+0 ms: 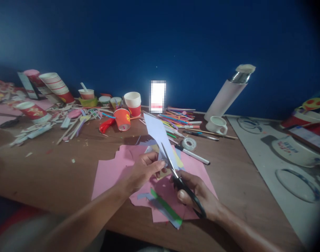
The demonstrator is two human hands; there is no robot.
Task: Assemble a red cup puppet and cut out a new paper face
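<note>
Well, starting far L: the cup stack (56, 85) and the loose scraps around it lie well apart from the work, so I see no hazard there. The orange cup (122, 119), on its side, and the red-handled tool (106, 125) sit nearer, behind the pink sheet (110, 173), but clear of both arms.

Next, the left hand (143, 171): fingers closed, pinching the lower edge of the lavender paper (156, 131). The paper stands up off the tabletop (44, 168), leaning twd the wall.

Main risk, as I judge it: thumb & fingertips sit just beside the scissors (175, 171), right where metal meets paper. A cut pushed too far, or paper slipping in the pinch, could nick skin. The paper is held at one edge only, so it may flop or twist, and the cut line could wander or tear. Can't tell how far apart the blades stand; they look nearly together.

Then the right hand (199, 196): fingers closed through the black handles, low over the pink sheet. Below it the green strip (166, 206) and other offcuts lie loose near the tabletop's front edge. A wrist brushing them could sweep them off.

Further R, the white marker (195, 155) and tape roll (189, 143) lie near the work and could roll if bumped. The mug (216, 125) and flask (228, 92) are well apart. The flask looks tilted, prob. the lens, but a jolt to the tabletop might tip it.
</note>
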